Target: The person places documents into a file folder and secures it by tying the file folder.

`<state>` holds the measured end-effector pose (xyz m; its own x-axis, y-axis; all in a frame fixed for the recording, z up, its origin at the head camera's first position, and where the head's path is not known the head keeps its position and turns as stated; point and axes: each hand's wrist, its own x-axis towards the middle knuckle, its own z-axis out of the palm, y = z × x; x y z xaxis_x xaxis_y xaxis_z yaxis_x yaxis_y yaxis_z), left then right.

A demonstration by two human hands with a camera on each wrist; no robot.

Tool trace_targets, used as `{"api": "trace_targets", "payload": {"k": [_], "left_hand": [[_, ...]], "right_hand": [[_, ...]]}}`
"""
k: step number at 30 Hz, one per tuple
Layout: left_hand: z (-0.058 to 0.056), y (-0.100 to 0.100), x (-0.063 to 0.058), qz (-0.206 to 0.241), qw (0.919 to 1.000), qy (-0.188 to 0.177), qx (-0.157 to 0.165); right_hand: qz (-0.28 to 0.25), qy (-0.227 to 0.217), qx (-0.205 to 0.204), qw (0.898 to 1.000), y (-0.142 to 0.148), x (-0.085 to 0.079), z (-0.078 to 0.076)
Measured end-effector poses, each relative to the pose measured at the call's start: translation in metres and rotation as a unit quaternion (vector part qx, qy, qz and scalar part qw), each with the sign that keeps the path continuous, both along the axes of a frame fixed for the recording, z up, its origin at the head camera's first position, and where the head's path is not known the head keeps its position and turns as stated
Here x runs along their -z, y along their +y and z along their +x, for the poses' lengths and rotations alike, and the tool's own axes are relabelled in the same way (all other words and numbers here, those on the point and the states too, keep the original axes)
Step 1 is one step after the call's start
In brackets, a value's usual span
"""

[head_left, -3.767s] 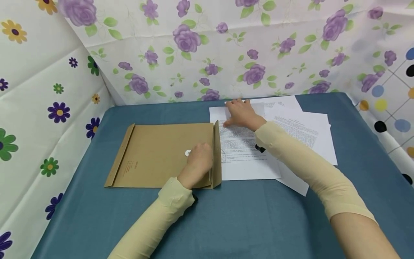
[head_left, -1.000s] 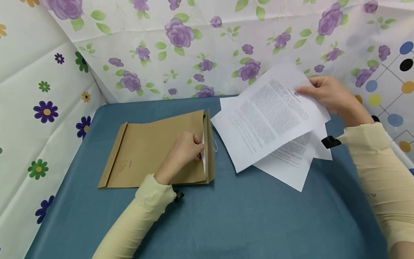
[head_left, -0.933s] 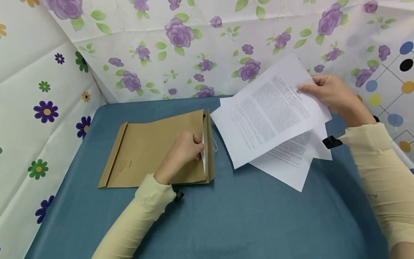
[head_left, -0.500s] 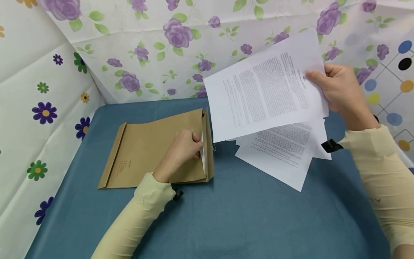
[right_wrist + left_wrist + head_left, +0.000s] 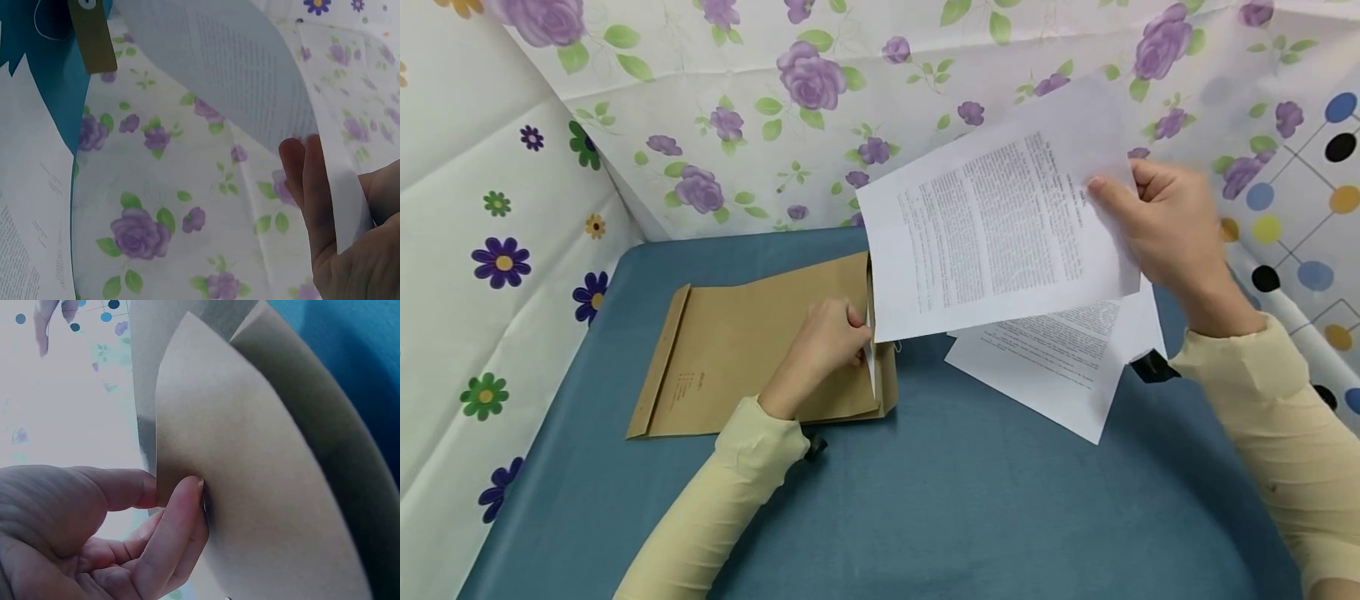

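Note:
A brown paper envelope [image 5: 760,342] lies on the table with its mouth toward the right. My left hand [image 5: 825,346] pinches the edge of its upper layer at the mouth, lifting it a little; the left wrist view shows thumb and fingers on either side of that brown edge [image 5: 212,425]. My right hand [image 5: 1172,225] holds a printed sheet of paper [image 5: 1000,225] by its right end, thumb on the near face and fingers behind. The sheet is raised and tilted, its left end overlapping the envelope's mouth. The right wrist view has the sheet [image 5: 231,69] curving away from the fingers.
Under the raised sheet, more printed papers [image 5: 1045,358] lie spread on the blue tablecloth [image 5: 985,500]. A white string loop [image 5: 50,28] hangs near the envelope's flap [image 5: 94,44]. A flowered curtain [image 5: 737,83] stands behind the table.
My right hand has picked up the sheet from the pile, raised it and brought it leftward to the envelope's mouth. My left hand has lifted the envelope's edge, then stayed nearly still.

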<state>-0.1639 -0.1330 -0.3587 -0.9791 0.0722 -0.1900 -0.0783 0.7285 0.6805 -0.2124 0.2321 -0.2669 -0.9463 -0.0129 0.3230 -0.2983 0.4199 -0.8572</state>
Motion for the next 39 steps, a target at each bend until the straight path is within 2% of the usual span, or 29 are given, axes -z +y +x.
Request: {"api": "trace_targets", "payload": {"k": [4,12,18,22,27,33,39], "left_hand": [[0.000,0.001,0.000,0.001,0.9999,-0.005,-0.009],[0.000,0.002,0.001,0.000,0.9997,-0.012,-0.019],[0.001,0.001,0.000,-0.002,0.9998,-0.010,-0.019],[0.001,0.001,0.000,-0.008,0.9998,-0.004,-0.020],[0.001,0.004,0.001,-0.017,0.9995,0.004,-0.025],[0.002,0.006,0.003,-0.020,0.9992,0.015,-0.030],[0.002,0.007,0.004,-0.026,0.9991,0.016,-0.028]], "right_hand": [[0.034,0.028,0.008,0.999,-0.009,0.002,0.012],[0.064,0.075,0.018,0.995,-0.023,0.000,0.033],[0.070,0.081,0.026,0.994,-0.027,-0.002,0.042],[0.084,0.061,0.025,0.994,-0.029,-0.004,0.050],[0.114,0.006,0.012,0.993,-0.031,-0.008,0.062],[0.125,-0.065,-0.026,0.990,-0.029,-0.014,0.073],[0.115,-0.135,-0.082,0.981,-0.029,-0.014,0.073]]}}
